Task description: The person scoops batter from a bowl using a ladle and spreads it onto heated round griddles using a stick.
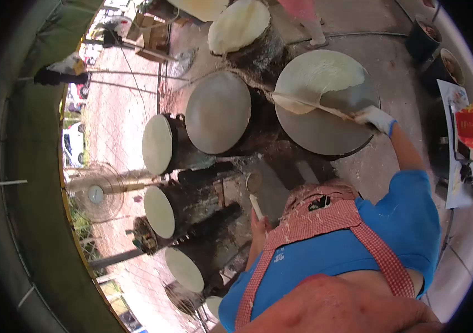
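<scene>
My right hand (pixel 375 119), in a white glove, grips a long, thin wooden spreader (pixel 320 105). The spreader lies across a large round griddle (pixel 325 136). Pale batter (pixel 325 69) covers the far part of that griddle, with a ragged edge near the spreader; the near part is bare grey. My left hand (pixel 260 225), without a glove, is low beside my checked apron (pixel 325 222). It is closed round the pale handle of a ladle (pixel 253 183), whose round bowl points away from me. The left fingers are partly hidden.
A grey griddle (pixel 218 112) stands left of the large one. Several smaller griddles with pale rounds, one of them (pixel 159 212), line the left. Another pale sheet (pixel 240 26) lies farther ahead, near a person's leg (pixel 314 30). A fan (pixel 96 194) is left; buckets (pixel 424 38) stand right.
</scene>
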Demonstrator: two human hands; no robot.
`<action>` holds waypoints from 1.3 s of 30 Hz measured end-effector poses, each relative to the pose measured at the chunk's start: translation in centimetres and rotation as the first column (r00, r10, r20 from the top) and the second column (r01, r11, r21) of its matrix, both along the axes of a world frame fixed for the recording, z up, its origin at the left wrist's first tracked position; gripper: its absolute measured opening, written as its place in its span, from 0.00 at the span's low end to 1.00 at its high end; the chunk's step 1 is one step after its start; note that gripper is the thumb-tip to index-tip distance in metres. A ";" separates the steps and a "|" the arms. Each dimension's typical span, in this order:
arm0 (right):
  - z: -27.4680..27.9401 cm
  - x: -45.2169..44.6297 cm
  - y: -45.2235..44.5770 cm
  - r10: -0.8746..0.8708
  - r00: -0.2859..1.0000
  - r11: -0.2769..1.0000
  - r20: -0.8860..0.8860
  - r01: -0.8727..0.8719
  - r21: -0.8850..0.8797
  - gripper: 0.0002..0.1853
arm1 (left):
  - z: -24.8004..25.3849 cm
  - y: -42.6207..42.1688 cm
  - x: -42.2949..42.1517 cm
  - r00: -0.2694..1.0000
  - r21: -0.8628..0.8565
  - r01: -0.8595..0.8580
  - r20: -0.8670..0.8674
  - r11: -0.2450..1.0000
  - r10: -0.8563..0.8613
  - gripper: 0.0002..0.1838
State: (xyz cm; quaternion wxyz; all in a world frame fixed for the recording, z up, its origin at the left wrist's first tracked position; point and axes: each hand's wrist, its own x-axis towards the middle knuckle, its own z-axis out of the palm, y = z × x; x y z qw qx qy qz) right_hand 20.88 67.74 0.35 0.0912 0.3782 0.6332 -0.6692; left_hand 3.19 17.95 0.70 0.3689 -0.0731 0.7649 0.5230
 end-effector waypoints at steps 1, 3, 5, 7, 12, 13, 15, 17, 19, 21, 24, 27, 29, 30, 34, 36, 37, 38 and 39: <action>0.0 1.2 -0.3 0.027 1.000 1.000 0.011 -0.027 0.001 0.17 | -0.2 -0.2 0.2 0.993 0.039 -0.096 0.068 0.995 0.093 0.38; 1.5 3.1 -0.5 -0.092 0.993 0.992 0.078 0.099 -0.084 0.16 | -1.3 -0.6 0.4 0.972 0.097 -0.209 0.133 0.973 0.195 0.37; -4.1 0.8 2.3 -0.168 0.967 0.985 -0.190 0.171 -0.002 0.14 | -2.0 -2.4 0.7 0.995 0.022 0.047 -0.086 0.999 -0.044 0.38; -5.2 -2.5 5.2 -0.221 0.898 0.966 -0.381 0.254 0.040 0.14 | -1.6 -2.8 0.7 0.997 0.043 0.027 -0.070 0.999 -0.024 0.38; 3.2 -2.3 1.5 0.125 0.988 0.985 -0.091 -0.112 0.128 0.17 | -3.6 -5.4 1.2 0.983 0.082 0.126 -0.144 0.989 -0.113 0.40; 2.4 0.6 1.0 0.098 0.995 0.994 -0.024 -0.097 0.047 0.17 | -2.5 -4.4 1.4 0.996 0.083 0.059 -0.075 0.995 -0.052 0.40; 1.7 3.8 2.0 0.109 0.993 0.994 0.054 -0.108 -0.022 0.17 | -1.9 -3.9 1.9 0.999 0.087 -0.043 -0.002 0.995 0.043 0.40; 1.8 5.0 3.4 0.088 0.992 0.996 0.092 -0.090 0.014 0.18 | -1.7 -4.0 1.9 0.927 0.098 -0.303 0.259 0.948 0.270 0.40; -0.6 0.7 4.0 0.002 0.964 0.989 -0.265 0.038 0.146 0.18 | -0.3 -3.6 2.2 0.951 0.084 -0.254 0.204 0.964 0.233 0.40; -0.4 -4.7 4.2 -0.097 0.967 0.989 -0.237 0.120 0.088 0.18 | -0.3 -4.4 2.6 0.977 0.110 -0.166 0.151 0.980 0.149 0.39; 3.4 -5.4 1.2 0.078 0.997 0.988 -0.010 -0.076 0.136 0.18 | -1.6 -6.3 2.0 0.942 0.080 -0.301 0.178 0.950 0.283 0.38; 1.4 3.5 0.5 0.064 0.995 0.997 0.083 -0.066 0.030 0.12 | -1.1 -7.6 1.0 0.955 0.032 -0.247 0.174 0.968 0.238 0.37; 3.5 11.4 -2.2 0.091 0.990 0.996 0.112 -0.092 0.008 0.13 | -1.8 -9.5 -0.5 0.956 0.085 -0.202 0.234 0.976 0.177 0.37; 3.2 15.9 -4.2 -0.004 0.991 1.000 0.130 0.005 -0.004 0.15 | -2.6 -10.3 -1.5 0.951 0.159 -0.165 0.287 0.973 0.115 0.37; -0.7 27.0 -18.7 -0.551 0.835 0.834 0.005 0.550 0.049 0.22 | -4.5 -12.0 -5.1 0.964 0.025 0.008 0.267 1.000 -0.015 0.33; 1.1 18.6 -26.2 -0.550 0.826 0.800 0.125 0.477 0.364 0.19 | -6.4 -14.2 -6.8 0.933 0.121 -0.021 0.359 0.992 -0.024 0.30; 0.1 13.5 -29.2 -0.726 0.683 0.676 0.086 0.684 0.275 0.18 | -5.5 -13.8 -6.9 0.936 0.114 -0.027 0.351 0.993 -0.015 0.31; -1.2 9.2 -31.3 -0.708 0.704 0.662 -0.054 0.689 0.295 0.17 | -4.9 -13.7 -7.1 0.936 0.146 -0.022 0.351 0.989 -0.031 0.31; -4.2 5.0 -32.9 -0.639 0.735 0.607 -0.227 0.664 0.437 0.19 | -4.6 -13.8 -7.6 0.915 0.151 -0.036 0.403 0.988 -0.028 0.31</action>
